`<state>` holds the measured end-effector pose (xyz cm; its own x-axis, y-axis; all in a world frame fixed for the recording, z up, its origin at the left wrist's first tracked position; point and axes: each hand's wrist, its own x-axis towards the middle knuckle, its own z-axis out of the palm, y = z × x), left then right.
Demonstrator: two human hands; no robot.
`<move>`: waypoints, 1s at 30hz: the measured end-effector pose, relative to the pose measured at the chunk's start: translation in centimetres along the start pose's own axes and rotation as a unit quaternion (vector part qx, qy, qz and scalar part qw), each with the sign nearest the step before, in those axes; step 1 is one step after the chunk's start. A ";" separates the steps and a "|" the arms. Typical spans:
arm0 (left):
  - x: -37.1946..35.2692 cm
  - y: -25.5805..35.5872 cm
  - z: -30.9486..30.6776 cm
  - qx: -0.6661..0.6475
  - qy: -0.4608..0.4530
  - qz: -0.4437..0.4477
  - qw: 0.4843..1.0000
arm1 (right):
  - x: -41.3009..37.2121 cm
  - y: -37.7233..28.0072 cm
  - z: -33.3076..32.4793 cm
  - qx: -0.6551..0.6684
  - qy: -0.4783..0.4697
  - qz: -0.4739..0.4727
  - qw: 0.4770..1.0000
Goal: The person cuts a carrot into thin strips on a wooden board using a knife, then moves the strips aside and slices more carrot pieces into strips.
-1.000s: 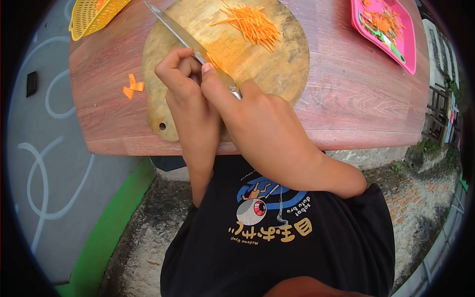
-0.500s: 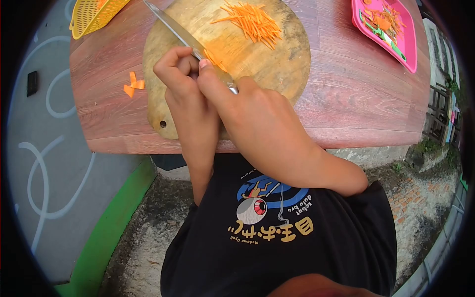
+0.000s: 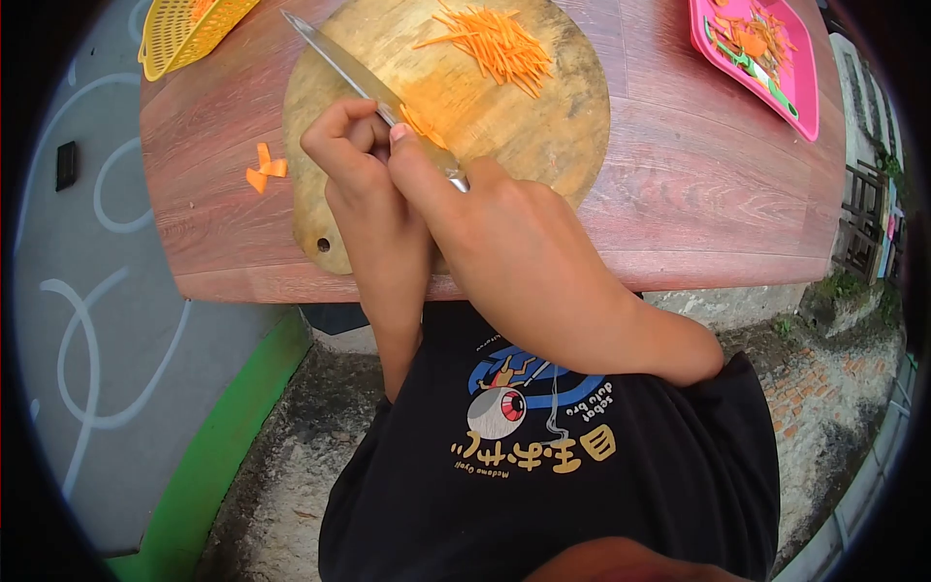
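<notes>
My right hand [image 3: 519, 223] is closed around the handle of a kitchen knife [image 3: 335, 56], whose blade points to the far left across a round wooden cutting board [image 3: 567, 126]. Beside it, my left hand [image 3: 364, 179] has its fingers curled down at the near side of the blade; whatever is under them is hidden. A few freshly cut carrot strips [image 3: 423, 126] lie along the blade's far side. Farther back on the board rests a pile of thin carrot sticks [image 3: 499, 47].
Several flat carrot pieces [image 3: 264, 169] lie on the wooden table [image 3: 708, 204], left of the board. A yellow basket [image 3: 189, 44] stands at the far left. At the right, a pink tray [image 3: 803, 97] holds carrot peelings and a green-handled peeler [image 3: 771, 89].
The knife blade has tilted, so more of its flat face shows, and its tip has come slightly nearer. Both hands stay almost in place.
</notes>
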<state>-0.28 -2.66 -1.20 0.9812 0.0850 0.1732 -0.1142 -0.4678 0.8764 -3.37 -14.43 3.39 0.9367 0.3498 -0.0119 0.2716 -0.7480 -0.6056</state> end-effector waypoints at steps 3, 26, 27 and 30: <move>-0.1 0.2 -0.1 -0.017 0.000 -0.022 1.000 | 0.1 0.1 0.6 0.012 0.034 -0.024 0.999; 0.1 -0.3 -0.4 0.043 0.020 0.028 0.998 | 0.7 0.4 0.9 0.037 0.031 -0.020 0.999; 0.0 -0.1 -0.5 0.044 0.021 0.031 0.998 | 0.3 0.1 0.5 0.037 0.034 -0.022 0.999; 0.0 0.1 -0.6 0.031 0.007 -0.004 0.999 | -0.2 -0.3 0.0 0.045 0.011 -0.008 0.999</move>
<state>-0.37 -2.16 -0.79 0.9797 0.1007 0.1733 -0.0965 -0.5206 0.8483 -3.60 -14.27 3.56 0.9374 0.3479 0.0154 0.2664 -0.6879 -0.6752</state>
